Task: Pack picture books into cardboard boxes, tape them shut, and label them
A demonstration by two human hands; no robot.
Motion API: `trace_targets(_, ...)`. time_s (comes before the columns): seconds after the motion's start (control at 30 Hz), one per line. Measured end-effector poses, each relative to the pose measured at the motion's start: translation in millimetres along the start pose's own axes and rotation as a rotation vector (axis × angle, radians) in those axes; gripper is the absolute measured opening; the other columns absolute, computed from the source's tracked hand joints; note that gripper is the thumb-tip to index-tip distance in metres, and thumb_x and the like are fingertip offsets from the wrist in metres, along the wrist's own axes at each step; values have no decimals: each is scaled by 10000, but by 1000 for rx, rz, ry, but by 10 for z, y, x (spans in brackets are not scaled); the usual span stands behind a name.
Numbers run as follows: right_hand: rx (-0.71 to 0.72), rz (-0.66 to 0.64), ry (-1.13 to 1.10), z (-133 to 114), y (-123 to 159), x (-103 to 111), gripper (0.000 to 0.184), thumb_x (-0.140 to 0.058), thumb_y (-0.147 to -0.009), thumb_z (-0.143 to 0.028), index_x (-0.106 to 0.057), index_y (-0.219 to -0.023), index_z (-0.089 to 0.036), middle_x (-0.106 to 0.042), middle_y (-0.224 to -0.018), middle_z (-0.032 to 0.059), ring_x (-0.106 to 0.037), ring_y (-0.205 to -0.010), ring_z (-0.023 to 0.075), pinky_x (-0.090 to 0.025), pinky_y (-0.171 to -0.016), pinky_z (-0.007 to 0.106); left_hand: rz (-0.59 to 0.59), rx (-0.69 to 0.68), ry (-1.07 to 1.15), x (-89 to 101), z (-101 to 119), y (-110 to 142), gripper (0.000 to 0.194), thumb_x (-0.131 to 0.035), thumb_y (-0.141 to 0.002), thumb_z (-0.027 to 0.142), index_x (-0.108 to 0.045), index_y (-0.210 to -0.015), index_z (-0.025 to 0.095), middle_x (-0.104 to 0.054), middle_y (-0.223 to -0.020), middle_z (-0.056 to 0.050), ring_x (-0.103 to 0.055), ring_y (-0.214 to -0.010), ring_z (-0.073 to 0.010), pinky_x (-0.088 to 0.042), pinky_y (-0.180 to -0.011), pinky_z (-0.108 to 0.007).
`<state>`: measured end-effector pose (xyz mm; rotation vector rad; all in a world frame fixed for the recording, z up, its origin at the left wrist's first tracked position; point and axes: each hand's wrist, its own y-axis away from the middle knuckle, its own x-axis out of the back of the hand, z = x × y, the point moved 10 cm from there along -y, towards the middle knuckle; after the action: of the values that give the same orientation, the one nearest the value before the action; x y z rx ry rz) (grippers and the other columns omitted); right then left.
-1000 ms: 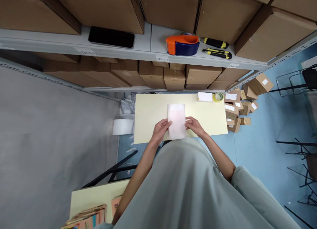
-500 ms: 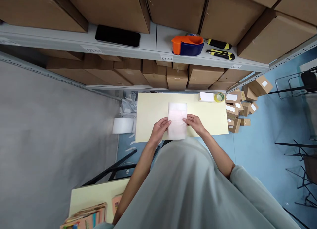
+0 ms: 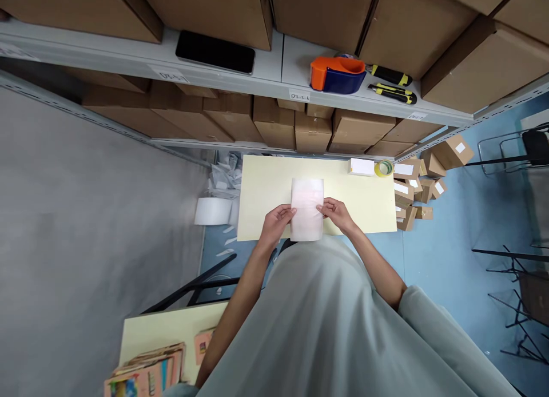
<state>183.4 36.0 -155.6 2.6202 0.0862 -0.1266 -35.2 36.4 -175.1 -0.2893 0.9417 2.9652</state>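
A flat rectangular packet in whitish, pink-tinged wrapping [image 3: 307, 211] is held up between both hands. My left hand [image 3: 277, 222] pinches its left edge, thumb on the front face. On the opposite edge, my right hand [image 3: 337, 214] grips it the same way, its thumb also on top. What the wrapping encloses cannot be made out. Behind and below the packet lies the pale yellow table [image 3: 266, 185]. A small white box [image 3: 361, 167] and a roll of yellowish tape [image 3: 384, 169] sit at the table's far right corner.
Overhead, a grey shelf [image 3: 295, 94] carries cardboard boxes, a black phone [image 3: 215, 52], an orange-and-blue tape dispenser [image 3: 337, 75] and cutter knives [image 3: 391, 83]. Left of the table stands a white roll [image 3: 213, 211]. Small cartons [image 3: 405, 192] lie at right; books [image 3: 150, 374] rest on a lower-left table.
The camera view has shifted slightly, so shelf and table appear displaced. Both hands keep the same hold on the wrapped packet.
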Motion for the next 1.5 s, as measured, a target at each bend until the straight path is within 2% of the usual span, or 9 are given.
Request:
trace_targets(0.3,16,-12,8,26,-35,-57,591,-898,-729,-727,-745,-983,-216,-753,-848,16,-665,-778,166,-535,-718,291,-42,36,14,36,-16,36,709,-941,-642,727,-825,-1087,187,-829,-1057,-112,-746,-1060,-288,-619,-922,-400)
trace_targets(0.6,16,-28,34,109,-94,-156,550,-825,-826,-693,-750,-1085,-214,-800,-933,48,-724,-887,209,-591,-813,343,-17,19,5,78,-49,7,732,-970,-564,739,-821,-1005,174,-832,-968,-119,-752,-929,-271,-620,-827,-383)
trace_targets(0.77,101,268,281,-103,14,-30,471,-770,-895,-602,-715,-1190,-239,-765,-1260,116,-737,-1039,247,-641,-841,388,61,-59,26,187,21,-4,683,-961,-600,720,-791,-974,175,-834,-998,-123,-772,-973,-279,-625,-894,-399)
trace_targets(0.87,225,277,441,-374,165,-288,348,-694,-969,-557,-712,-1146,-257,-727,-1318,112,-749,-1026,231,-651,-818,372,112,-133,7,218,109,25,619,-938,-652,697,-768,-953,184,-832,-1015,-114,-779,-984,-283,-634,-901,-404)
trace_targets(1.0,180,158,429,-413,222,-767,389,-775,-913,-564,-662,-1136,-265,-753,-1201,74,-770,-988,215,-655,-781,343,131,-243,-111,98,272,177,487,-889,-757,609,-786,-1004,203,-808,-1007,-82,-777,-927,-265,-656,-831,-394)
trace_targets(1.13,140,270,375,-389,164,-785,416,-777,-893,-576,-584,-1101,-272,-764,-1045,30,-746,-906,208,-628,-774,347,27,-404,-190,-38,475,351,397,-845,-818,475,-810,-1135,240,-759,-1223,-79,-757,-1112,-260,-664,-934,-391)
trace_targets(1.2,171,251,285,-401,110,-752,378,-708,-927,-608,-570,-1030,-271,-751,-1002,27,-724,-875,203,-599,-747,327,-29,-392,-184,24,483,331,406,-790,-867,457,-795,-1212,242,-751,-1275,-92,-750,-1141,-262,-656,-962,-399)
trace_targets(1.37,186,64,126,-431,58,-745,454,-736,-895,-678,-575,-977,-262,-721,-946,41,-689,-886,214,-558,-760,313,203,-275,-144,658,454,88,564,-847,-839,493,-736,-1330,238,-704,-1450,-151,-674,-1337,-325,-578,-1109,-455)
trace_targets(1.5,179,4,106,-455,84,-745,501,-744,-881,-719,-588,-989,-256,-717,-935,42,-687,-904,228,-548,-780,330,-52,-67,-6,551,292,-52,607,-854,-786,701,-807,-1143,212,-810,-1197,-144,-741,-1206,-349,-613,-1018,-478)
